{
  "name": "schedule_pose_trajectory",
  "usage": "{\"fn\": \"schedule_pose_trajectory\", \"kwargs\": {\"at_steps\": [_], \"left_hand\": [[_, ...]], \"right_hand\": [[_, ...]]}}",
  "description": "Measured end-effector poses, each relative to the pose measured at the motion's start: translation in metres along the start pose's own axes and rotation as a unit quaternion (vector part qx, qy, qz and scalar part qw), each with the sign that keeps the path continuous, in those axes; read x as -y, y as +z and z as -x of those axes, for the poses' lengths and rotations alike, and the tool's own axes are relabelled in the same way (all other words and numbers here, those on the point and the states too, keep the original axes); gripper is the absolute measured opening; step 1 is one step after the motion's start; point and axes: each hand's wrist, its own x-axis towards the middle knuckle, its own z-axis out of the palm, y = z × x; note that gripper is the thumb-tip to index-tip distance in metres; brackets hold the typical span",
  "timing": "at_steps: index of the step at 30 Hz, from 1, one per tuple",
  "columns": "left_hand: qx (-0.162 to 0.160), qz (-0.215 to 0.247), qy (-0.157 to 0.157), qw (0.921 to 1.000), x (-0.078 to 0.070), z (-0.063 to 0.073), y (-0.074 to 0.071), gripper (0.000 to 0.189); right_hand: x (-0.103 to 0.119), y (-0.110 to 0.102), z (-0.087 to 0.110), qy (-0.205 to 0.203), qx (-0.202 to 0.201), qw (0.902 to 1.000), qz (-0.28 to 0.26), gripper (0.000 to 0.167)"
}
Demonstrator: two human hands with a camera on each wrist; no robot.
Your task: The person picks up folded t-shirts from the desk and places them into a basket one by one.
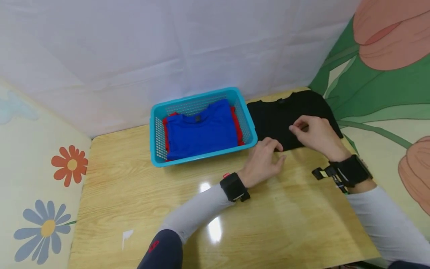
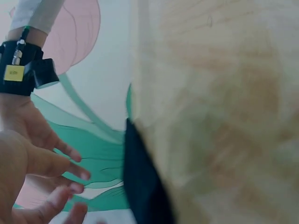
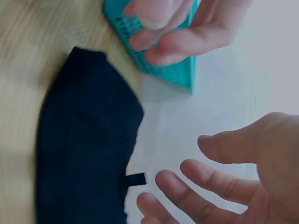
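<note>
Glare spots the table; wrist views seem blurred.

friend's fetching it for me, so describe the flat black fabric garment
On the pale wooden table sits a turquoise plastic basket. Right of it lies the black garment. Unlike the blue fabric garment and red cloth inside, it's black and outside.

I count 1 bskt., 1 blue shirt, 1 blk. shirt, 2 hands, 2 wristbands — red cloth qty. unclear.

The black cloth lies on the tabletop near the teal basket. One hand shows its fingers apart, and another hand partly hides the basket.
</note>
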Motion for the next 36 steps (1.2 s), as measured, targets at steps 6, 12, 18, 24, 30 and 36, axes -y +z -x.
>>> {"fn": "schedule_pose_trajectory", "kwargs": {"at_steps": [6, 12, 18, 24, 30, 36], "left_hand": [[0.007, 0.037, -0.097, 0.9946, 0.01, -0.005, 0.03, 0.042], [-0.018, 0.114, -0.186, 0.9757, 0.016, -0.007, 0.045, 0.044], [-0.089, 0.167, -0.214, 0.9584, 0.025, -0.012, 0.047, 0.044], [-0.103, 0.194, -0.219, 0.9507, 0.024, -0.021, 0.049, 0.037], [-0.064, 0.203, -0.252, 0.944, 0.026, -0.022, 0.046, 0.029], [-0.042, 0.164, -0.245, 0.9547, 0.027, -0.023, 0.044, 0.026]], "right_hand": [[-0.029, 0.008, -0.002, 0.037, 0.014, 0.9992, -0.003, 0.04], [-0.061, 0.021, -0.013, 0.077, 0.047, 0.9958, 0.011, 0.06], [-0.079, 0.038, -0.026, 0.097, 0.09, 0.9906, 0.033, 0.081], [-0.086, 0.038, -0.024, 0.121, 0.129, 0.981, 0.08, 0.091], [-0.083, 0.034, -0.022, 0.134, 0.134, 0.9767, 0.101, 0.093], [-0.08, 0.029, -0.012, 0.146, 0.137, 0.9744, 0.102, 0.096]]}}
